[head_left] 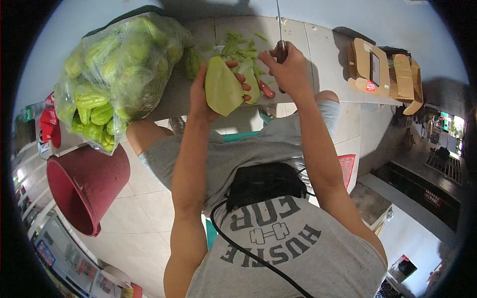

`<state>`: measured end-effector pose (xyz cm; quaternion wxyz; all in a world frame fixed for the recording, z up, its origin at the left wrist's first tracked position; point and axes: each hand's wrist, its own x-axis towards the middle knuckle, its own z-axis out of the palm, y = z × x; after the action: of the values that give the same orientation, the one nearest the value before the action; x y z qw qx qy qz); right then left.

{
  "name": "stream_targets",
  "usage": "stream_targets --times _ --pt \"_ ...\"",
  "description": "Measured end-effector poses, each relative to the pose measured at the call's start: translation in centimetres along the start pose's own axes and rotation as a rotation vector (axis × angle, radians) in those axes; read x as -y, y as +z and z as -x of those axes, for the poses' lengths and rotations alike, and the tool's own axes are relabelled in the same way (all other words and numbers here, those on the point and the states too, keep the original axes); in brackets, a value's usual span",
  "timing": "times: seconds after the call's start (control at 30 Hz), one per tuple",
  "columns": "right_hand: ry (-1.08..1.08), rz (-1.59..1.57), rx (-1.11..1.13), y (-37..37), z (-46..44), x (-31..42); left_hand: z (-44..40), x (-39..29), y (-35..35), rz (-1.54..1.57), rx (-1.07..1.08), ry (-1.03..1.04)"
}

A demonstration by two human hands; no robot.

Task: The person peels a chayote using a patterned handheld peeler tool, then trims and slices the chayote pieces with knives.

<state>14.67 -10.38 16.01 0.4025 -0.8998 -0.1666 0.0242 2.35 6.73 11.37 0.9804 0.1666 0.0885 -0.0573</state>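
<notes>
My left hand [199, 97] is closed around a peeled, pale green chayote [221, 88], its fingertips showing along the right side. In my right hand [293, 72] is a knife [281, 47] with a dark brown handle. Its thin blade points away from me, toward the wall, apart from the chayote. Another pale peeled chayote [252, 82] lies on the tiled surface behind my left fingers, partly hidden. Green peelings [237, 47] are heaped beyond it. Close by rests a red-handled tool [267, 89], whose working end I cannot make out.
A big clear plastic bag [119, 64] full of green chayotes stands at the left. Below it, a dark red bucket [89, 184] lies tilted on the floor. Opened cardboard boxes [370, 69] sit at the right. A black cable [248, 253] runs across my shirt.
</notes>
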Motion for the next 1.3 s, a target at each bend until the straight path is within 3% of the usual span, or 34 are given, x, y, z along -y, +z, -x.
stream_targets --times 0.2,0.27,0.4,0.47,0.6,0.7,0.8,0.87,1.0,1.03,1.07,1.23,1.3 --pt "0.013 -0.08 -0.027 -1.0 0.6 0.0 0.0 -0.4 -0.7 0.167 0.047 0.032" --pt "-0.046 0.26 0.079 -2.0 1.4 0.6 -0.2 -0.1 -0.5 0.183 0.002 0.104" --pt "-0.08 0.159 0.102 -2.3 3.5 0.6 -0.4 -0.3 -0.3 0.137 -0.149 0.242" --pt "0.029 0.147 0.21 -2.6 4.4 1.2 -0.3 -0.4 -0.2 0.167 -0.13 0.252" --pt "0.032 0.074 0.272 -3.0 6.0 2.5 -0.2 -0.5 -1.4 0.308 -0.018 0.25" --pt "0.039 0.053 0.28 -2.6 6.5 2.2 -0.2 -0.4 -1.6 0.289 -0.087 0.264" --pt "0.013 0.032 0.223 -2.4 7.2 3.5 -0.1 0.1 -1.1 0.253 -0.066 0.249" --pt "0.012 -0.212 0.201 -1.7 7.4 4.5 0.2 0.4 -0.7 0.197 -0.073 0.222" --pt "-0.06 -0.12 0.201 -0.9 6.9 5.2 0.4 1.3 -0.1 0.192 -0.005 0.169" --pt "0.017 -0.137 0.187 -0.8 6.6 5.3 0.4 1.4 -0.1 0.191 -0.001 0.172" --pt "0.093 -0.153 0.176 -0.6 6.2 5.3 0.4 1.4 0.1 0.175 -0.032 0.138" --pt "0.073 -0.073 0.054 -0.6 4.7 3.0 0.5 0.8 1.1 0.106 -0.118 0.142" --pt "0.09 -0.054 0.012 -1.4 5.2 2.9 0.7 0.7 0.6 0.013 -0.204 0.044"
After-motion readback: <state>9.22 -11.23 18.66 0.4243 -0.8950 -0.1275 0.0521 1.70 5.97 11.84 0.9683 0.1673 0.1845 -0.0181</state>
